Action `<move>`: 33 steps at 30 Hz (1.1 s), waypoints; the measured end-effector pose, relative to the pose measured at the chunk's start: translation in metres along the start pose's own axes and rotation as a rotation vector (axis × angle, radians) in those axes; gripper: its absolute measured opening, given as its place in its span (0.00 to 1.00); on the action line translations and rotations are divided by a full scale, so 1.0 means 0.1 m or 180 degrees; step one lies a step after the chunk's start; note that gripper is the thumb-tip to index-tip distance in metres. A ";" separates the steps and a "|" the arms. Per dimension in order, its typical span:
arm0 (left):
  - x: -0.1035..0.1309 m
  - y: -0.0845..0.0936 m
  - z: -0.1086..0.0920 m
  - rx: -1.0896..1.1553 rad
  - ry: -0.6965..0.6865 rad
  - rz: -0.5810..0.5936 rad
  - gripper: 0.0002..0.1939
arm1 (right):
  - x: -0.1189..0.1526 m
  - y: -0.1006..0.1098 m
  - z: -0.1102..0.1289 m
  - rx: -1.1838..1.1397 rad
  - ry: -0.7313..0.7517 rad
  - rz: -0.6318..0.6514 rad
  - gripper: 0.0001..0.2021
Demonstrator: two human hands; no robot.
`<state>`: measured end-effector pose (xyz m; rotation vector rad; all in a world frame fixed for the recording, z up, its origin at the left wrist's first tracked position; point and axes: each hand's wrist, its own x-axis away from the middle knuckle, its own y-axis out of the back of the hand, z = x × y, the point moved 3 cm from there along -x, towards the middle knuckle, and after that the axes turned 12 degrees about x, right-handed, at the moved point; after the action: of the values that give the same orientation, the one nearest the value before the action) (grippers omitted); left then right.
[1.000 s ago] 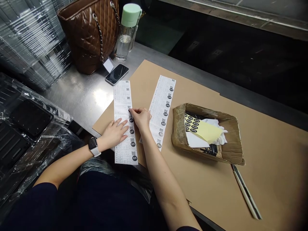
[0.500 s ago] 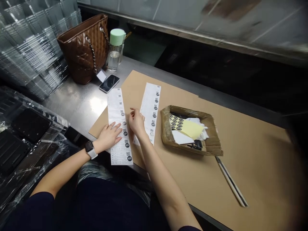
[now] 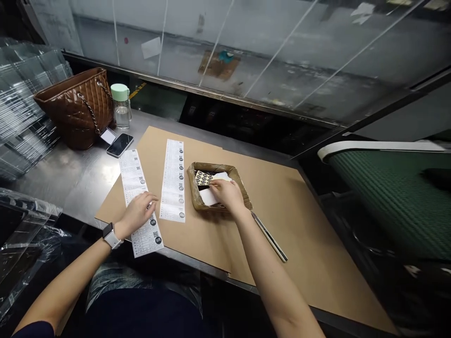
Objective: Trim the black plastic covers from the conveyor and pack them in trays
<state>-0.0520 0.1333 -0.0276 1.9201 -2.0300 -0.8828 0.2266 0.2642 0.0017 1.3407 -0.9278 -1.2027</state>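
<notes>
My left hand [image 3: 138, 213] hovers or rests lightly over the left printed label strip [image 3: 131, 174], fingers loosely bent and holding nothing. That strip bears QR codes and black round marks, and its lower end overhangs the table edge. A second printed strip [image 3: 171, 180] lies flat to its right. My right hand [image 3: 229, 195] reaches into a worn cardboard box [image 3: 243, 185]. Its thumb and fingers are closed at the edge of a pale yellow sticker sheet [image 3: 203, 178] with dark ovals. White paper [image 3: 207, 197] lies below it in the box; my hand hides part of the contents.
Brown cardboard [image 3: 282, 206] covers much of the metal table [image 3: 81, 188]. A long thin dark-and-light tool [image 3: 270, 238] lies right of the box. At the left stand a phone [image 3: 120, 145], bottle [image 3: 121, 110] and brown handbag [image 3: 77, 108]. A green belt [image 3: 394, 188] is at right.
My right hand has moved from between the two strips into the box and closed at the sticker sheet. My left hand's fingers have curled from lying flat on the strip. The view has turned right.
</notes>
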 end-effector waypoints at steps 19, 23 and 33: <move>-0.09 -0.24 -0.36 0.2493 0.0790 -0.0370 0.34 | 0.77 0.22 1.26 -0.0758 0.1775 -0.1109 0.11; -0.03 -0.03 -0.38 0.1400 0.0431 -0.0223 0.35 | 0.69 0.22 1.42 -0.0936 0.2076 -0.0828 0.12; 0.01 0.22 -0.26 0.0899 0.0182 -0.0009 0.35 | 0.53 0.28 1.70 -0.1828 0.2133 -0.0514 0.13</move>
<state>-0.0563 0.1246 0.0052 2.0605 -2.2171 -0.5578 0.0731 0.1747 0.0329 1.2216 0.0112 -0.9310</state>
